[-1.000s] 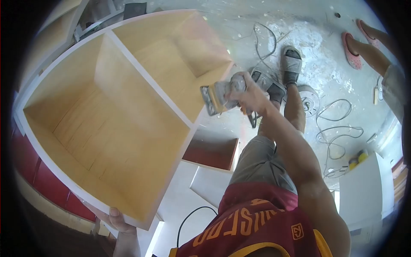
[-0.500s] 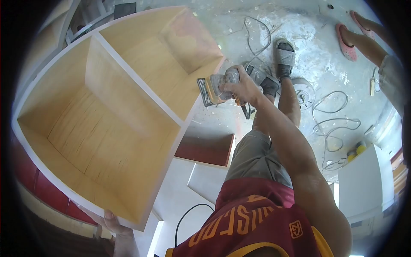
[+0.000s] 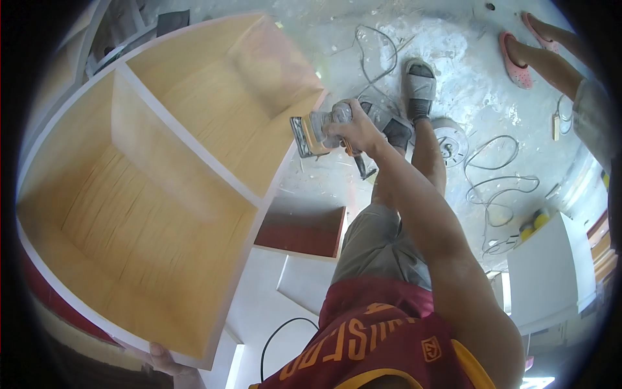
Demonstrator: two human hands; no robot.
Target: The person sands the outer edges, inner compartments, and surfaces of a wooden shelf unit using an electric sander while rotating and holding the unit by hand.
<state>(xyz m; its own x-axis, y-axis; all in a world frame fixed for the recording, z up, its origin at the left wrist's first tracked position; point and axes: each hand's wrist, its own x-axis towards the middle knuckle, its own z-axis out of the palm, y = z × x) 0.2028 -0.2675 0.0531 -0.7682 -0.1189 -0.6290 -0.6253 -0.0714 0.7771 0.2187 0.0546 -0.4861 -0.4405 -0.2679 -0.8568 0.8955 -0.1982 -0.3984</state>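
My right hand (image 3: 357, 128) is wrapped round a dusty electric sander (image 3: 316, 131) with an orange-yellow band. Its flat pad is turned left towards the cabinet's edge; I cannot tell whether they touch. The wooden cabinet (image 3: 188, 133) lies tilted at the left, with two open compartments, bare plywood inside and pale whitish edges. At its lower corner my left hand (image 3: 167, 364) grips the rim, thumb on the near side and the other fingers hidden beneath.
A dark red open box (image 3: 301, 227) and white panels (image 3: 259, 282) lie below the cabinet. Loose cables (image 3: 502, 185) and a round metal disc (image 3: 451, 144) are on the dusty floor. Another person's pink clogs (image 3: 516, 61) show at upper right, above a white cabinet (image 3: 551, 272).
The view has shifted a little, so most things sit slightly further left. The cabinet's near corner and my left hand appear lower. Both hands keep their holds.
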